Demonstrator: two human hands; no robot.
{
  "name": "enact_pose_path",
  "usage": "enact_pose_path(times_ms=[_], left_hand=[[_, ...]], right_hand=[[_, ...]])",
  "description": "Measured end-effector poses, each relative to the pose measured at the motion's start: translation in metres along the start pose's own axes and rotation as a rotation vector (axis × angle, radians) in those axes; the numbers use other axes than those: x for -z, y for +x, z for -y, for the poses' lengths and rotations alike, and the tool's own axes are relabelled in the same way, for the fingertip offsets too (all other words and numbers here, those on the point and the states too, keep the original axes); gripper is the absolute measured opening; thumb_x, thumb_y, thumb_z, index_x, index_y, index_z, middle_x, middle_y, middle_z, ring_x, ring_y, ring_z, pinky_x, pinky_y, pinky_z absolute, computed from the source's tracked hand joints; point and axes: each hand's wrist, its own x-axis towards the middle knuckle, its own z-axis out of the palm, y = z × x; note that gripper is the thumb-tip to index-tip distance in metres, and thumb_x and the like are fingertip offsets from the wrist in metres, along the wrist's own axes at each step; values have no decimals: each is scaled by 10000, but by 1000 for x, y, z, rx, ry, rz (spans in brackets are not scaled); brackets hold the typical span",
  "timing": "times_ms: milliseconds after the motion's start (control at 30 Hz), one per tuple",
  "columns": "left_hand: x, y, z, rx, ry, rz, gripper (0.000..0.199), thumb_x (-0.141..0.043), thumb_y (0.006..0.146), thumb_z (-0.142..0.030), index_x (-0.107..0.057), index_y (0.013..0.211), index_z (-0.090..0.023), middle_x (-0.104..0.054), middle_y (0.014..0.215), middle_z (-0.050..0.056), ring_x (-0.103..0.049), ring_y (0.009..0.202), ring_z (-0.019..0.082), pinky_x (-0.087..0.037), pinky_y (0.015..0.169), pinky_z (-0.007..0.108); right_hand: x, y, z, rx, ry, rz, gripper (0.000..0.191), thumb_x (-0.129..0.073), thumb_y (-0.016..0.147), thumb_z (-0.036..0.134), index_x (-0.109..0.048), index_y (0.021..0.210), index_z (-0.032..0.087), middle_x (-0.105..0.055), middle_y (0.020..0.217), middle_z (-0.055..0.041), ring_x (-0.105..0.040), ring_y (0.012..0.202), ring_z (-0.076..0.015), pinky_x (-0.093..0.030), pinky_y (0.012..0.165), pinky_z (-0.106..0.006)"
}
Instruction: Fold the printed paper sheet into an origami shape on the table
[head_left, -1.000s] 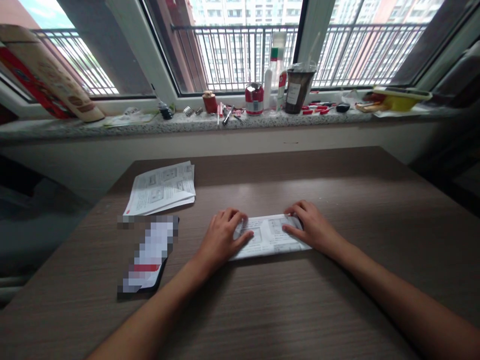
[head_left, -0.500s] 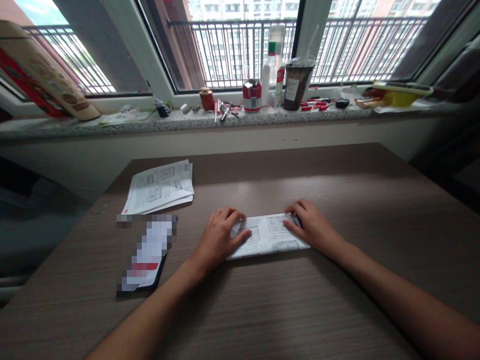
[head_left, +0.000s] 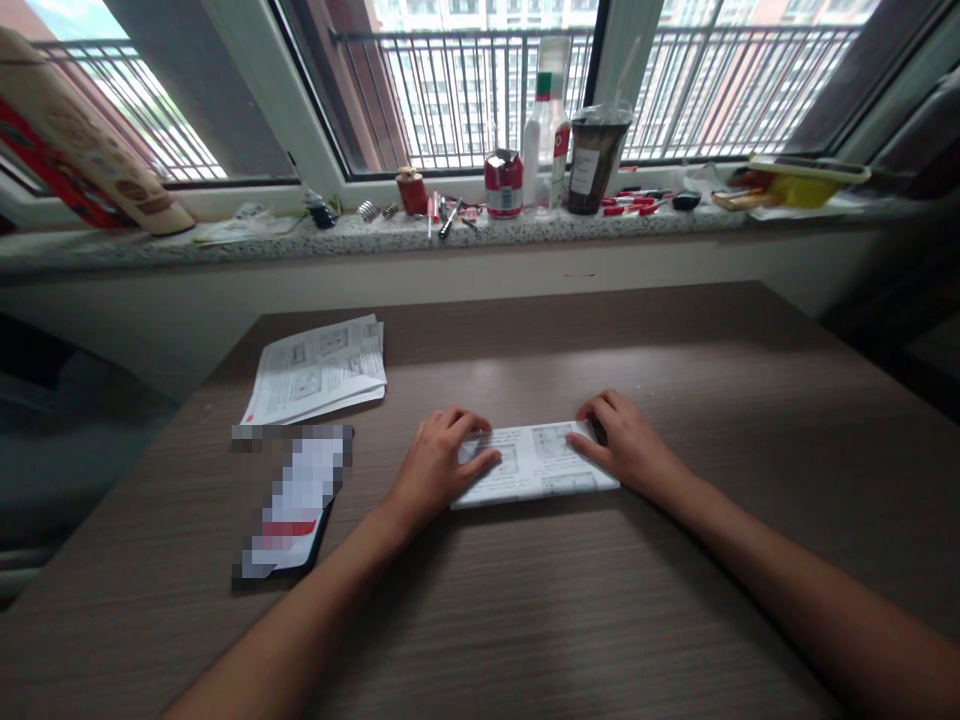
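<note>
Step, I judged: steadying the folded printed paper [head_left: 534, 466] on the table [head_left: 517, 600] | left hand [head_left: 436, 458], right hand [head_left: 624, 440]: half-curled at its ends; pinching or resting, I couldn't tell | next move seemed to want even pressure

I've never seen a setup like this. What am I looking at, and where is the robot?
There's no robot: these are a person's bare hands, seen from one camera worn on that person's head, looking forward and down.

The left hand and right hand are at opposite ends of a folded printed paper, thumbs on its top face. Whether they grip or just press is hard to tell.

The paper lies on a brown table. To the left are more printed sheets and, nearer the viewer, a partly pixelated phone.

Beyond, the windowsill holds a red can and a dark drink cup, among other things.
</note>
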Motion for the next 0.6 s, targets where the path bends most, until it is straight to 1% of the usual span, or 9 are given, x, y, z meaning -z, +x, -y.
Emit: enact_pose_path(times_ms=[367, 600], left_hand=[[2, 2, -3, 15, -22, 6, 214, -795, 879, -332, -692, 1045, -246, -670, 1088, 37, -594, 1022, 267, -450, 915, 405], [2, 2, -1, 26, -39, 7, 214, -803, 871, -321, -698, 1041, -243, -674, 1079, 36, -597, 1022, 263, -445, 923, 410]], right_hand=[[-1, 2, -4, 2, 30, -4, 181, -695, 916, 361, -593, 1001, 237, -619, 1025, -96, -617, 984, -286, -525, 896, -452], [-1, 3, -4, -9, 31, 4, 191, -695, 914, 363, -595, 998, 222, -614, 1030, -97, -611, 974, -280, -525, 887, -442]])
